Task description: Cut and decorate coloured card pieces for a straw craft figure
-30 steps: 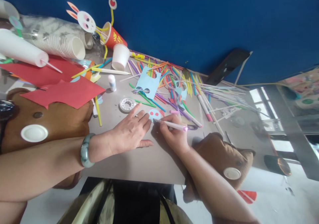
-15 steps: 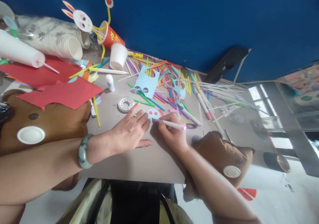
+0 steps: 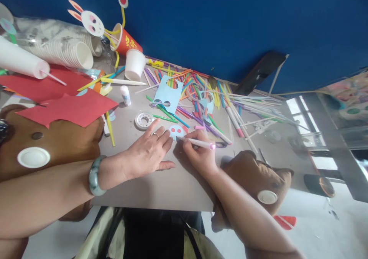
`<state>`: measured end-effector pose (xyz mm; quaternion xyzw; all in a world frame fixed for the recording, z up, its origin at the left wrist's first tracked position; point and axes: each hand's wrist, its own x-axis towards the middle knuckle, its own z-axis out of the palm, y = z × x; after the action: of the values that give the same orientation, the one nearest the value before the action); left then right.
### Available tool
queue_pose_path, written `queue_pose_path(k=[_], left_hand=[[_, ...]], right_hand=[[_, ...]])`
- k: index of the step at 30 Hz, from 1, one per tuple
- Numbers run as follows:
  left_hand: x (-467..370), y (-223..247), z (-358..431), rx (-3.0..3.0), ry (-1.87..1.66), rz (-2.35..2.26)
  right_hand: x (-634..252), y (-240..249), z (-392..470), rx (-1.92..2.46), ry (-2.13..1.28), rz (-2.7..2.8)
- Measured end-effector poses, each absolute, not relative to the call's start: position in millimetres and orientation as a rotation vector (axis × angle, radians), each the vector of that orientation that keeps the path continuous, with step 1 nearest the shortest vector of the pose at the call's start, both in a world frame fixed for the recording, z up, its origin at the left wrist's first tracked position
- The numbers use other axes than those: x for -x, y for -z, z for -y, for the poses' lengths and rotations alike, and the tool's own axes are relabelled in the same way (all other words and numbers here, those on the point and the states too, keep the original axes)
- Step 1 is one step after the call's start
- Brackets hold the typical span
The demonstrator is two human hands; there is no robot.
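Observation:
A small light-blue paper cutout (image 3: pixel 173 131) with two pink-red spots lies flat on the table between my hands. My left hand (image 3: pixel 151 147) rests beside it with its fingers spread, the fingertips at the cutout's left edge. In my right hand (image 3: pixel 201 155) is a white marker pen (image 3: pixel 201 143) with a pink end, its tip at the lower right part of the cutout. A pink pen cap (image 3: pixel 199 127) lies just beyond the right hand. Past my left fingers sits a white tape roll (image 3: pixel 144 121), and behind it a glue stick (image 3: pixel 125 96) stands upright.
Light-blue paper with cut holes (image 3: pixel 169 92) lies among several colored sticks at the back. Red paper (image 3: pixel 71 107) and a brown bear-shaped cushion (image 3: pixel 69 132) are at left. A white paper cup (image 3: pixel 134 65) stands near an orange-red cup (image 3: pixel 129 42). Another brown cushion (image 3: pixel 244 174) is at right.
The view has shifted very slightly. My left hand keeps its place by the cutout, and the marker pen stays in my right hand with its tip on the cutout.

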<state>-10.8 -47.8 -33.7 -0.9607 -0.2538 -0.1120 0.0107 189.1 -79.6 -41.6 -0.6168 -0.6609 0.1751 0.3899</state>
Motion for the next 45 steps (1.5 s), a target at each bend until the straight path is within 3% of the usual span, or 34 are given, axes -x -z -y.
queue_pose_path(k=[36, 45], left_hand=[[11.3, 31.2, 47.9, 3.024, 0.356, 0.802], [12.2, 34.4, 49.3, 2.972, 0.337, 0.806]], right_hand=[[-188.6, 38.5, 78.9, 1.566, -0.479, 1.667], [-195.1, 35.1, 86.4, 1.430, -0.182, 1.538]])
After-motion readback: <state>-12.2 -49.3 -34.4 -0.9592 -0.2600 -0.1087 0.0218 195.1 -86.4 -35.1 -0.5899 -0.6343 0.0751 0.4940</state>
